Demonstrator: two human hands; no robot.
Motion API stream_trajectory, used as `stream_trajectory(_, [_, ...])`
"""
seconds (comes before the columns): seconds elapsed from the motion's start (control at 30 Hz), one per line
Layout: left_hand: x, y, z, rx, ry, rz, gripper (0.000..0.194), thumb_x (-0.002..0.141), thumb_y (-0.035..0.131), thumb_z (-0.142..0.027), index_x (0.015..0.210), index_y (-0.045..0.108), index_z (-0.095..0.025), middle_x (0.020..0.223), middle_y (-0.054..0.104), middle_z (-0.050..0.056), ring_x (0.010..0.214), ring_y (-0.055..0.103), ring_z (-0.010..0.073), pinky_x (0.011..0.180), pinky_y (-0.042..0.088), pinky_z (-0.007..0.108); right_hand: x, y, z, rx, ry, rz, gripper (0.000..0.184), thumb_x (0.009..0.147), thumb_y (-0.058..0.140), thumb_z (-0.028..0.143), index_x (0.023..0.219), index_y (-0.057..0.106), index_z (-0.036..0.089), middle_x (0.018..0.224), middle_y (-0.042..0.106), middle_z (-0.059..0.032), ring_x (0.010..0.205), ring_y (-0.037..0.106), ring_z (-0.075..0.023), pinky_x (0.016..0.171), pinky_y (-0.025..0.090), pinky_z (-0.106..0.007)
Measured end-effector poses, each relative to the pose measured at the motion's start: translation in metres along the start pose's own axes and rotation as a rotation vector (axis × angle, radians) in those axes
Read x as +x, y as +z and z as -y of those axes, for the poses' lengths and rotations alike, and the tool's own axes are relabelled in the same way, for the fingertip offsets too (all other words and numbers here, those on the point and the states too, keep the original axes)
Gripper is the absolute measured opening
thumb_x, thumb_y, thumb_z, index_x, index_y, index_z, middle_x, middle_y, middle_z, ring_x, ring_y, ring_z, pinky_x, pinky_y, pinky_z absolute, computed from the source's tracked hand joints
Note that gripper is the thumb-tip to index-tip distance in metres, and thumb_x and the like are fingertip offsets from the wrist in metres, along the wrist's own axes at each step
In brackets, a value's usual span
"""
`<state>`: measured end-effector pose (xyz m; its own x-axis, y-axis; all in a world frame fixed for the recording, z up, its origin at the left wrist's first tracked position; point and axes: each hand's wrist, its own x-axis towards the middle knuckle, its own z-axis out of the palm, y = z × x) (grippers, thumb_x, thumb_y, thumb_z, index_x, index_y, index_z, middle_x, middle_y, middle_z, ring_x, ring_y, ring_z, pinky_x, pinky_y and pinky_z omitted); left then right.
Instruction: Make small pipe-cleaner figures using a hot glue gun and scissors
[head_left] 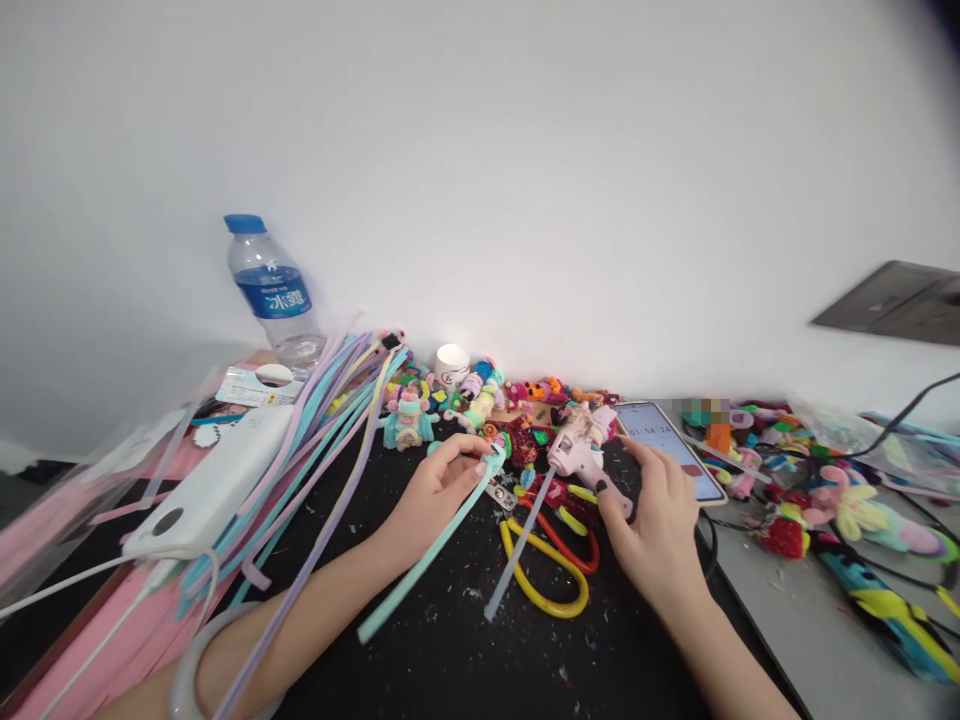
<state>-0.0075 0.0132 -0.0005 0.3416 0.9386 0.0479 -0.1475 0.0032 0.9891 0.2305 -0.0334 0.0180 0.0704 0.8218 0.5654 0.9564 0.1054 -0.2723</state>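
My left hand [452,480] is closed, pinching a mint-green pipe cleaner [420,575] whose long free end slants down toward me. Its other end bends at my fingertips, where the exact shape is partly hidden. My right hand [656,500] has its thumb and fingers apart around the handle of a pale pink hot glue gun [581,450]. The thumb overlaps the handle; whether it presses on it I cannot tell. A translucent glue stick [517,550] sticks out of the gun toward me. Scissors [551,595] with yellow and red handles lie between my hands.
Left stand a bundle of pastel pipe cleaners [315,440], a white power bank [214,480] with cable and a water bottle [274,285]. Fuzzy figures [409,420] and a paper cup [451,366] line the wall. Right are a phone [667,445] and more colourful figures [862,510].
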Motion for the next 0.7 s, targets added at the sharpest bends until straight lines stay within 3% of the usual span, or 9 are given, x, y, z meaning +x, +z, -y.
stream_trajectory(0.07, [-0.001, 0.000, -0.002, 0.070, 0.012, -0.021, 0.014, 0.085, 0.053, -0.029, 0.097, 0.054, -0.021, 0.087, 0.058, 0.002, 0.080, 0.053, 0.0147, 0.073, 0.040, 0.026, 0.000, -0.004, 0.013, 0.074, -0.106, -0.089, 0.044, 0.078, 0.053, 0.024, 0.120, 0.046, 0.015, 0.113, 0.050, -0.0161, 0.107, 0.046, -0.0326, 0.089, 0.037, -0.050])
stream_trajectory(0.13, [-0.001, 0.001, -0.004, 0.103, 0.029, -0.037, 0.014, 0.085, 0.052, -0.028, 0.097, 0.054, -0.021, 0.089, 0.058, 0.002, 0.080, 0.054, 0.0149, 0.073, 0.040, 0.026, -0.003, -0.005, 0.031, 0.183, -0.267, -0.094, 0.040, 0.079, 0.054, 0.017, 0.119, 0.048, 0.018, 0.107, 0.052, -0.0132, 0.101, 0.049, -0.0279, 0.084, 0.042, -0.042])
stream_trajectory(0.2, [-0.001, 0.001, -0.005, 0.119, 0.051, -0.041, 0.014, 0.085, 0.052, -0.027, 0.097, 0.054, -0.021, 0.093, 0.058, 0.003, 0.082, 0.055, 0.0153, 0.073, 0.042, 0.026, -0.007, -0.002, 0.053, 0.226, -0.445, 0.028, 0.041, 0.081, 0.055, 0.013, 0.120, 0.049, 0.021, 0.098, 0.055, -0.0097, 0.089, 0.052, -0.0233, 0.076, 0.043, -0.037])
stream_trajectory(0.27, [-0.001, 0.001, -0.004, 0.136, 0.082, -0.044, 0.014, 0.084, 0.051, -0.025, 0.097, 0.055, -0.020, 0.095, 0.057, 0.003, 0.084, 0.055, 0.0157, 0.075, 0.043, 0.026, -0.011, 0.004, 0.073, 0.240, -0.534, 0.114, 0.037, 0.082, 0.056, 0.017, 0.119, 0.051, 0.021, 0.093, 0.057, -0.0081, 0.080, 0.051, -0.0212, 0.069, 0.041, -0.035])
stream_trajectory(0.33, [0.000, 0.000, -0.004, 0.149, 0.109, -0.045, 0.014, 0.084, 0.051, -0.024, 0.097, 0.055, -0.020, 0.096, 0.056, 0.004, 0.085, 0.056, 0.0159, 0.076, 0.043, 0.027, -0.011, 0.011, 0.086, 0.245, -0.554, 0.150, 0.032, 0.083, 0.057, 0.020, 0.115, 0.054, 0.021, 0.089, 0.058, -0.0071, 0.076, 0.050, -0.0204, 0.066, 0.039, -0.035])
stream_trajectory(0.47, [0.001, -0.001, -0.002, 0.131, 0.106, -0.038, 0.013, 0.084, 0.051, -0.024, 0.097, 0.055, -0.020, 0.095, 0.056, 0.003, 0.084, 0.056, 0.0155, 0.078, 0.044, 0.028, -0.008, 0.019, 0.087, 0.345, -0.499, 0.062, 0.010, 0.082, 0.055, 0.013, 0.091, 0.058, 0.017, 0.083, 0.059, -0.0061, 0.074, 0.051, -0.0190, 0.065, 0.037, -0.034])
stream_trajectory(0.7, [0.000, 0.003, 0.000, -0.150, 0.002, 0.028, 0.015, 0.083, 0.056, -0.027, 0.097, 0.056, -0.021, 0.097, 0.055, 0.002, 0.091, 0.053, 0.0161, 0.083, 0.045, 0.031, -0.001, 0.014, 0.061, 0.442, -0.352, -0.039, 0.016, 0.081, 0.051, 0.009, 0.092, 0.057, 0.018, 0.085, 0.062, -0.0063, 0.077, 0.055, -0.0189, 0.069, 0.042, -0.033])
